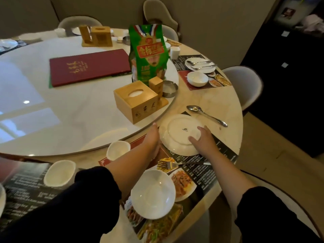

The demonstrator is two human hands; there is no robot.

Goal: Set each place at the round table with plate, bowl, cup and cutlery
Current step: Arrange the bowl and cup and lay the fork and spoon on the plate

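Plate (180,135), white and lying upside down with its maker's mark showing, sits on the printed placemat (215,170) at the near right edge of the round desk (210,100). Both hands flank it. The right hand (201,139) rests on the plate's near right rim, fingers (193,138) spread flat on the underside, not closed around anything. The left hand (154,137) lies edge-on against the plate's left rim; whether its fingers grip the rim cannot be seen. The plate thus lies between the two hands, the right one more squarely on it, so turning it face up probably falls to that hand.

A spoon (206,115) lies beyond the plate to the right, its long axis running from upper left to lower right. A fork (177,164) lies crosswise near the plate, toward the person. An empty bowl (153,194) sits nearer still, at the placemat's near end. Two empty cups (118,149) (59,173) stand to the left.
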